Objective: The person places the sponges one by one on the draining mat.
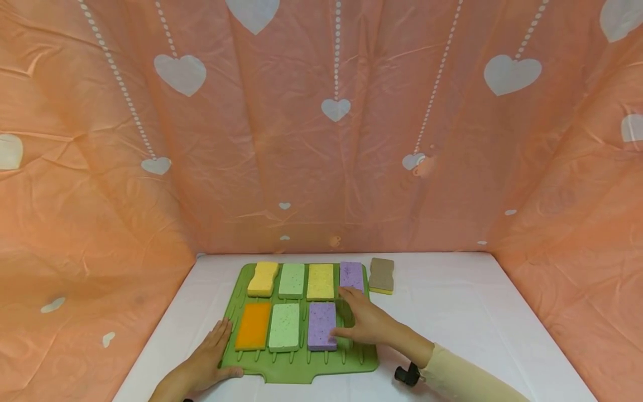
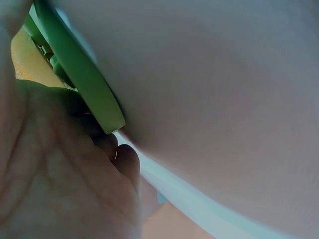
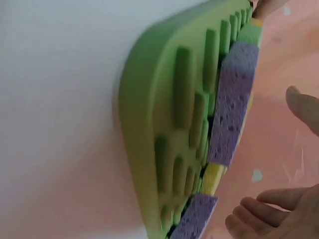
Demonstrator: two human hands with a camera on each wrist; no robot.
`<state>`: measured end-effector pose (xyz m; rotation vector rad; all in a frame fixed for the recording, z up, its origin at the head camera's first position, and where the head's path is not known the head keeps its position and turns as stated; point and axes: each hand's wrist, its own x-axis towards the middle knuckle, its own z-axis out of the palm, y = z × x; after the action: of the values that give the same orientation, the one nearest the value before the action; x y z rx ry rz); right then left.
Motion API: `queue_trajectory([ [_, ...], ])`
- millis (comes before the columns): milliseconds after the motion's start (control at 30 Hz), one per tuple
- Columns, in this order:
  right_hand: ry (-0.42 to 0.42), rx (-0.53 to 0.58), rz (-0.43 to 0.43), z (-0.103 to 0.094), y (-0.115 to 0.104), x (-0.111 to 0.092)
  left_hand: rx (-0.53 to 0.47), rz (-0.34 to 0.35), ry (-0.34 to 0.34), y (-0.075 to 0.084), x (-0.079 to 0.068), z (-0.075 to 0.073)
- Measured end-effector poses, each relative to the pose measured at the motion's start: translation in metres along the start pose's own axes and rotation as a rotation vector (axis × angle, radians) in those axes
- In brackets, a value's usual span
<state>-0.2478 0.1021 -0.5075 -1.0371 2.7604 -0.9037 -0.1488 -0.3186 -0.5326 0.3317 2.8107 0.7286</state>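
Note:
A green ridged mat (image 1: pixel 288 371) lies on the white table, bearing several sponges in two rows. Along its left edge rests my left hand (image 1: pixel 207 357), fingers extended, thumb by the front edge. My right hand (image 1: pixel 369 321) is over the mat's right side, fingers spread and holding nothing. Its thumb is near the purple sponge (image 1: pixel 320 324) in the near row; its fingertips overlap the far purple sponge (image 1: pixel 351 273) in the head view. In the right wrist view, the fingers (image 3: pixel 264 214) appear apart from the sponges. An orange sponge (image 1: pixel 253 326) is nearest my left hand.
Also on the mat are a near green sponge (image 1: pixel 284 327), a far green one (image 1: pixel 292 280), a yellow block (image 1: pixel 320 282) and a wavy yellow sponge (image 1: pixel 263 278). A grey-topped sponge (image 1: pixel 382 274) lies off the mat's right edge. Pink curtains (image 1: pixel 321 184) surround the table.

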Motion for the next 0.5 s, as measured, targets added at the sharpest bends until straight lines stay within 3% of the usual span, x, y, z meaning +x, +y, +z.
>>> queue_trajectory([
  [200, 0.06, 0.013, -0.04, -0.016, 0.012, -0.003, -0.001, 0.007, 0.0, 0.002, -0.001, -0.001],
  [333, 0.075, 0.005, -0.027, -0.028, 0.023, -0.007, -0.047, 0.026, 0.025, -0.012, 0.002, 0.006],
  [500, 0.08, -0.017, -0.016, -0.039, 0.039, -0.01, -0.021, 0.047, 0.07, -0.027, 0.006, 0.015],
])
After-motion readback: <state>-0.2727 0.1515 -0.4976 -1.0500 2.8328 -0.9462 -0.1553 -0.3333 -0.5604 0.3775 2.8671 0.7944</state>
